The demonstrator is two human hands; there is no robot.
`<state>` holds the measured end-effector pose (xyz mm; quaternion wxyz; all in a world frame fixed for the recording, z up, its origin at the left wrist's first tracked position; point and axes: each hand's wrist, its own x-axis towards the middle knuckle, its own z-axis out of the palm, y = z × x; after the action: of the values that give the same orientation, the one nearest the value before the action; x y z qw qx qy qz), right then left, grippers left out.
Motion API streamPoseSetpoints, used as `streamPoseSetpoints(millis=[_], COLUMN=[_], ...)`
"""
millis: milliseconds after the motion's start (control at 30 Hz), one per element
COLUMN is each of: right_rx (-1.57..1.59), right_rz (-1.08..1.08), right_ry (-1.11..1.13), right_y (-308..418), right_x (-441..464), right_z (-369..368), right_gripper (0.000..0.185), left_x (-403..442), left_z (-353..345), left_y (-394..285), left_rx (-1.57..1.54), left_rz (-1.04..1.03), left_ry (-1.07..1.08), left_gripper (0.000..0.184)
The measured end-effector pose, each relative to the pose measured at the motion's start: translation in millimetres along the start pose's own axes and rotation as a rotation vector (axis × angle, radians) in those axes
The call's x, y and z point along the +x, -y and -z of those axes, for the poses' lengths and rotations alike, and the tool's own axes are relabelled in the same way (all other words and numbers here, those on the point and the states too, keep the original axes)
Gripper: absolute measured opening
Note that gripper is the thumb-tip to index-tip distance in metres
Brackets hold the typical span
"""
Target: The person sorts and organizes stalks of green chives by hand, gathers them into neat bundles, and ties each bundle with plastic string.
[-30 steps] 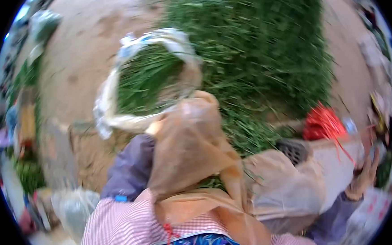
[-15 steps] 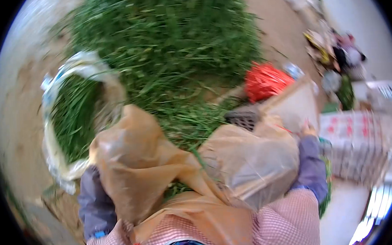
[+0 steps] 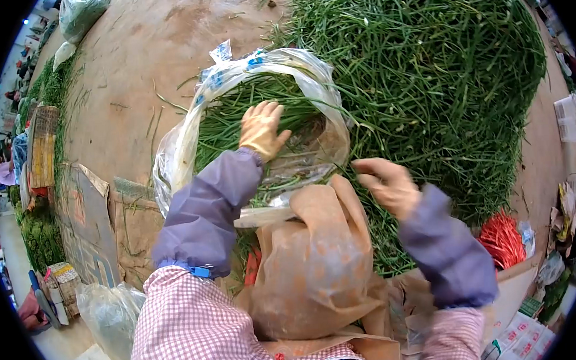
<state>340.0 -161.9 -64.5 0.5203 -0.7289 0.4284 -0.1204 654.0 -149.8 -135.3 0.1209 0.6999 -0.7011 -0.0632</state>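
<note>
Green slender stalks [image 3: 226,121] inside a clear plastic bag [image 3: 176,162] call for light pressure; left hand [image 3: 262,129] wide, right hand [image 3: 390,187] loosely curled.

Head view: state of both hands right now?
Left hand: open, over greens in the plastic bag.
Right hand: open, loosely bent, beside the big heap; nothing visibly held.

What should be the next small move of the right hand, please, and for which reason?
Probably the right hand should gather a small bunch from the loose green pile: it is at the pile's edge and seems empty, while the left hand lies over stalks in the open plastic bag, which shows some bare plastic inside.
</note>
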Motion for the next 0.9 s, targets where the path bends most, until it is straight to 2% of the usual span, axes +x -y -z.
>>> streamPoseSetpoints(millis=[33, 100, 167, 200, 233, 300, 367, 433, 467, 533, 633, 767, 900], right_rx=[0.004, 0.080, 0.263, 0.286, 0.348, 0.180, 0.465, 0.825, 0.900, 0.929, 0.915, 0.933, 0.940], right_rz=[0.023, -0.092, -0.235, -0.281, -0.258, -0.234, -0.564, -0.587, -0.559, -0.555, -0.598, -0.597, -0.540], right_ry=[0.059, 0.182, 0.214, 0.178, 0.091, -0.080, -0.189, -0.267, -0.284, -0.291, -0.358, -0.320, -0.276], right_y=[-15.1, -35.2, -82.1, -86.9, -110.0, -154.3, -142.9, -142.1, -140.7, -146.1, -142.4, -150.2, -149.2], right_x=[37.3, 95.1, 140.3, 152.1, 167.7, 197.0, 213.1, 220.0, 222.2, 229.5, 236.1, 236.9, 225.9], right_z=[-31.3, -75.8, -117.4, -121.8, -130.7, -123.4, -81.6, -56.9, -49.6, -39.0, -35.8, -32.9, -36.1], right_gripper=[0.031, 0.030, 0.032, 0.034, 0.036, 0.035, 0.033, 0.029, 0.026, 0.029, 0.037, 0.039, 0.038], left_x=[14.0, 39.3, 57.9, 63.1, 68.5, 66.3, 62.5, 65.2, 68.6, 72.4, 82.3, 82.6, 82.0], left_z=[-1.7, -22.1, -45.5, -58.3, -64.7, -92.0, -103.5, -108.1, -106.3, -108.1, -104.5, -111.1, -84.0], left_y=[-1.1, 0.3, 0.6, 2.9, 3.6, 11.3, 12.9, 16.4, 18.5, 27.1, 25.9, 42.1, 58.2], left_rx=[0.041, 0.070, 0.101, 0.087, 0.078, 0.090, 0.109, 0.054, 0.079, 0.079, 0.059, 0.004, -0.227], left_rz=[-0.032, -0.059, -0.039, -0.045, -0.008, 0.010, 0.059, 0.120, 0.098, 0.042, 0.067, -0.030, 0.081], left_ry=[0.052, 0.116, 0.168, 0.187, 0.294, 0.270, 0.226, 0.226, 0.243, 0.228, 0.296, 0.105, 0.254], left_gripper=[0.072, 0.089, 0.098, 0.104, 0.110, 0.114, 0.116, 0.112, 0.110, 0.104, 0.103, 0.095, 0.086])
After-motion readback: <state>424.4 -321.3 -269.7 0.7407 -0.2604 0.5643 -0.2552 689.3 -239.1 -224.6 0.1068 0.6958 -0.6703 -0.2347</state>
